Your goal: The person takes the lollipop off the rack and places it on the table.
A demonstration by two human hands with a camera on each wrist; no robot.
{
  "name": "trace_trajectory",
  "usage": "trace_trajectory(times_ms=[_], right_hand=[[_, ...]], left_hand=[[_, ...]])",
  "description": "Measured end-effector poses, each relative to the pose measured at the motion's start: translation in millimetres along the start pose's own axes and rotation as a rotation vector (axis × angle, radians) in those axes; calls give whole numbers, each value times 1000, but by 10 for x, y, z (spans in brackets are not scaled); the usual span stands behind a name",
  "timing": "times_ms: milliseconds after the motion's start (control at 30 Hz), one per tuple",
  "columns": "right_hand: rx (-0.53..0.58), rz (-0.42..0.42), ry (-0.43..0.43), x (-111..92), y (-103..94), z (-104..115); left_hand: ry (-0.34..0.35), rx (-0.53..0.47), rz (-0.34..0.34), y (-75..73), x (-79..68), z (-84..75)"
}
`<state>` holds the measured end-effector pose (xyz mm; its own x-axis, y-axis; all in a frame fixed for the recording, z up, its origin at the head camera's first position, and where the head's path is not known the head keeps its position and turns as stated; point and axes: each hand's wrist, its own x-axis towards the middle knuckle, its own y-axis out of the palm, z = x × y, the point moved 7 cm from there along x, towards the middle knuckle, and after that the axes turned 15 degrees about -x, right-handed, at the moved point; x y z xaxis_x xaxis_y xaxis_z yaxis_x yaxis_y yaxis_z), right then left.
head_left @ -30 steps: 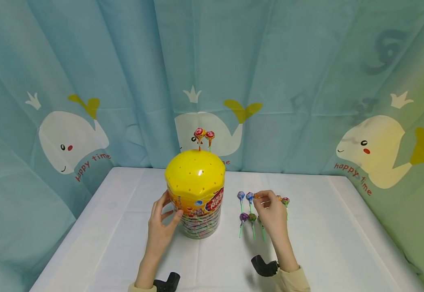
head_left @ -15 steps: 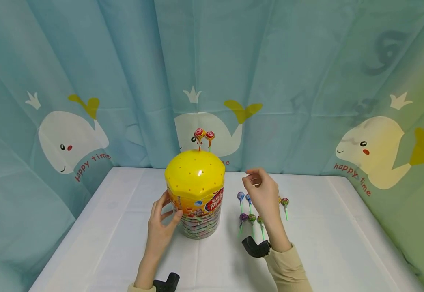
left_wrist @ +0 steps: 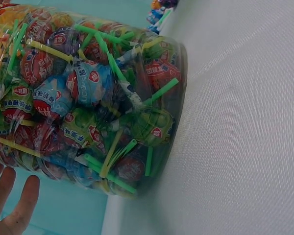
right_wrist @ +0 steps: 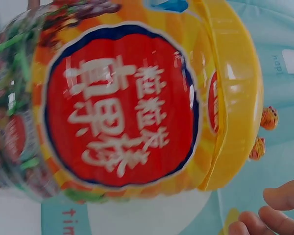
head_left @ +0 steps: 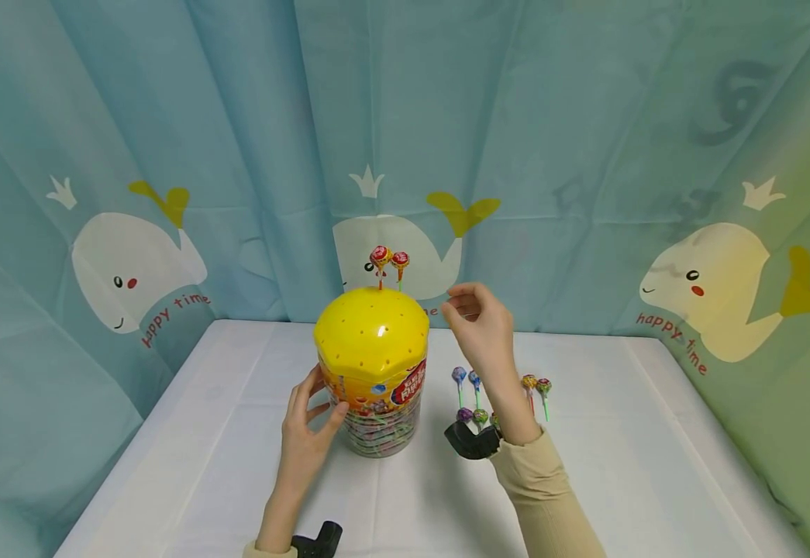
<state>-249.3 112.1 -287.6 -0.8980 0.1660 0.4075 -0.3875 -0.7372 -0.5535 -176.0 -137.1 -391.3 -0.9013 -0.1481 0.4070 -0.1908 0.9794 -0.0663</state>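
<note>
A big clear jar (head_left: pixel 381 434) of wrapped lollipops stands on the table under a domed yellow lid (head_left: pixel 373 329) pierced with small holes. Two red-and-yellow lollipops (head_left: pixel 380 256) stick up from the lid's back. My left hand (head_left: pixel 307 430) steadies the jar's left side, thumb in front and fingers behind. Right of the lid my right hand (head_left: pixel 481 322) is raised, fingers bent and thumb near the index finger. In the right wrist view the orange label (right_wrist: pixel 122 105) fills the middle, and my right fingertips (right_wrist: pixel 284 196) show at lower right. I cannot tell whether they hold a lollipop.
Loose lollipops lie on the white table (head_left: pixel 621 449) right of the jar: blue ones (head_left: pixel 459 374), a purple one (head_left: pixel 465 415) and orange and red-green ones (head_left: pixel 544 384). My right forearm covers part of them. A curtain (head_left: pixel 572 155) with whales hangs behind.
My right hand, which was at an orange lollipop on the table, has risen and moved left toward the lid. The left hand and the jar have stayed in place.
</note>
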Motion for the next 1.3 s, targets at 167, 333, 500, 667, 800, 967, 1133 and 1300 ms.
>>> trace_trajectory(times_ms=[167, 333, 500, 667, 800, 967, 1133, 1300], right_hand=[[24, -6, -38, 81, 79, 103], [24, 2, -43, 142, 174, 163], [20, 21, -75, 194, 249, 239], [28, 50, -97, 242, 299, 317], [24, 82, -85, 300, 355, 343], [10, 127, -66, 357, 452, 340], [5, 132, -70, 377, 501, 341], [3, 117, -81, 388, 512, 359]], left_hand=[[6, -1, 2, -4, 1, 8], [13, -10, 6, -5, -3, 16], [7, -9, 8, -1, -8, 10], [6, -2, 8, 0, -11, -7], [12, 3, 1, -6, -6, 85], [-10, 0, -3, -32, 7, 346], [20, -7, 7, -46, 5, 383], [31, 0, 9, -43, 9, 368]])
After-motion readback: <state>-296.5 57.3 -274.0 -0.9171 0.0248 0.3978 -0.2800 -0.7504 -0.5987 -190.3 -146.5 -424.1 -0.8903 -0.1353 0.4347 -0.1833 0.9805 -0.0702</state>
